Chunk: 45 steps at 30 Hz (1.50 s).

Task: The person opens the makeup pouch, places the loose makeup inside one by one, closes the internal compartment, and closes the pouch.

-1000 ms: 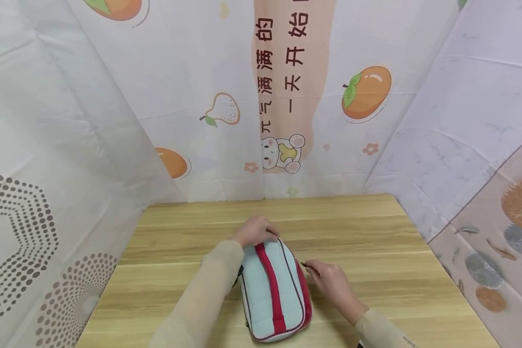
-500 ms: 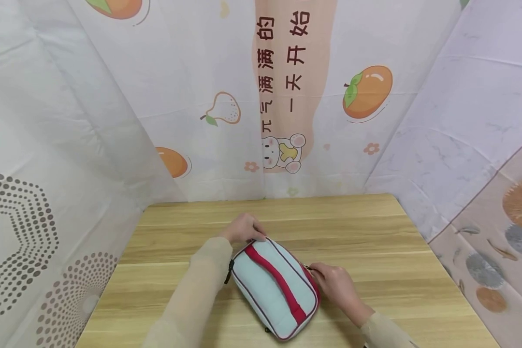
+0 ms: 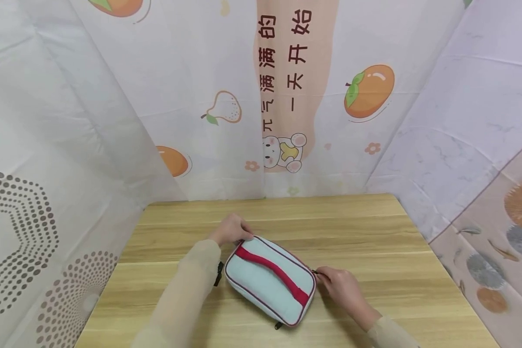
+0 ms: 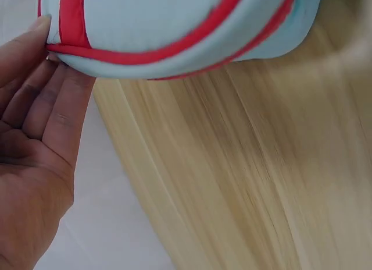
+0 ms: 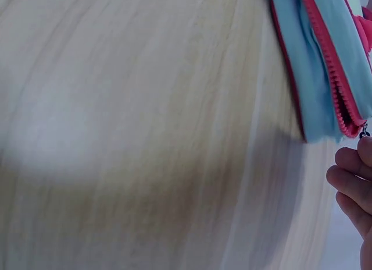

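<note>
A light blue zip bag (image 3: 254,285) with dark red piping lies slanted on the table, its red carry handle (image 3: 275,268) on top. My left hand (image 3: 233,228) pinches the bag's far-left edge; in the left wrist view the thumb is on top, the fingers underneath, by the red strap's end. At the right end, my right hand (image 3: 340,284) pinches a dark zipper pull (image 3: 315,272). The right wrist view shows the red zipper (image 5: 329,60) along the bag's side, its teeth parted near the corner beside the fingers.
The wood-grain table (image 3: 374,232) reaches back to a white curtain (image 3: 209,159) printed with fruit and writing. Patterned cloth hangs on both sides. A black strap tab (image 3: 219,274) sticks out at the bag's left end, and a second dark pull (image 3: 279,325) hangs at its near side.
The bag has turned counterclockwise, from nearly upright in view to slanting down rightward. My left hand has moved left with its edge, and my right hand slightly right and nearer with the pull.
</note>
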Tool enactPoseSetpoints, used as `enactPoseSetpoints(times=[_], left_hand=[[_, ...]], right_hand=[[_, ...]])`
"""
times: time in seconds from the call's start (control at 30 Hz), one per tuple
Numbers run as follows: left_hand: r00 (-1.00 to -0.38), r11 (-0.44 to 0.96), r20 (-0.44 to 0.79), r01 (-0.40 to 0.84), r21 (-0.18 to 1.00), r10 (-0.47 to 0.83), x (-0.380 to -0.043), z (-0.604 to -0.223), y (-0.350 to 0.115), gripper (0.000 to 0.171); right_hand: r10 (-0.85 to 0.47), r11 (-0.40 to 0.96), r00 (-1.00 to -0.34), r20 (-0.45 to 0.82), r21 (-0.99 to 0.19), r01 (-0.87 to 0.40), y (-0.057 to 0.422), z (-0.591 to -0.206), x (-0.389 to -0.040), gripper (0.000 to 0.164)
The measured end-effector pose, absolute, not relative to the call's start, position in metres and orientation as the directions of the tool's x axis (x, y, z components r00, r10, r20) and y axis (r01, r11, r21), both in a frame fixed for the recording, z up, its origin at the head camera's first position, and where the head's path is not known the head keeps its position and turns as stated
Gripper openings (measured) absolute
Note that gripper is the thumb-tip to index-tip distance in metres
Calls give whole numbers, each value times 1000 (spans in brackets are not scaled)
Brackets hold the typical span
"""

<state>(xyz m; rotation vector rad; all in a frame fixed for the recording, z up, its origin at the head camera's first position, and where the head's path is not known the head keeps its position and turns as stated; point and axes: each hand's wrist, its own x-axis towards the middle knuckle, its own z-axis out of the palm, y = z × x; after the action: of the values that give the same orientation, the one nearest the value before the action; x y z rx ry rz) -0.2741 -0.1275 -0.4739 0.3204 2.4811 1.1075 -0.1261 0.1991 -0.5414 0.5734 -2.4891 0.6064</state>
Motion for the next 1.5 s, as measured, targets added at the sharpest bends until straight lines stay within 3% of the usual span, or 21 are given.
enactPoseSetpoints(times=[0.2,0.53,0.77,1.1,1.33,1.5], left_hand=[[-900,675,-319,-39,737,297,-266,-467,-140,7],[-842,685,-448,-136,716,301,-265,-465,-151,11],[-820,662,-381,-3,749,427,-272,-449,-131,20],[-668,521,-383,10,853,638,-260,-447,-52,26],[-632,616,-375,211,759,679,-256,-455,-19,18],[-594,679,-432,281,679,678,-253,-465,-8,20]], right_hand=[[-276,820,-785,555,-290,-493,208,-545,-127,21],[-266,827,-833,486,-330,-456,208,-540,-130,17],[-260,830,-848,462,-342,-440,211,-540,-131,16],[-286,820,-835,471,-330,-467,211,-543,-134,18],[-279,813,-850,448,-361,-457,212,-542,-134,19],[-285,806,-830,480,-348,-478,212,-539,-135,19]])
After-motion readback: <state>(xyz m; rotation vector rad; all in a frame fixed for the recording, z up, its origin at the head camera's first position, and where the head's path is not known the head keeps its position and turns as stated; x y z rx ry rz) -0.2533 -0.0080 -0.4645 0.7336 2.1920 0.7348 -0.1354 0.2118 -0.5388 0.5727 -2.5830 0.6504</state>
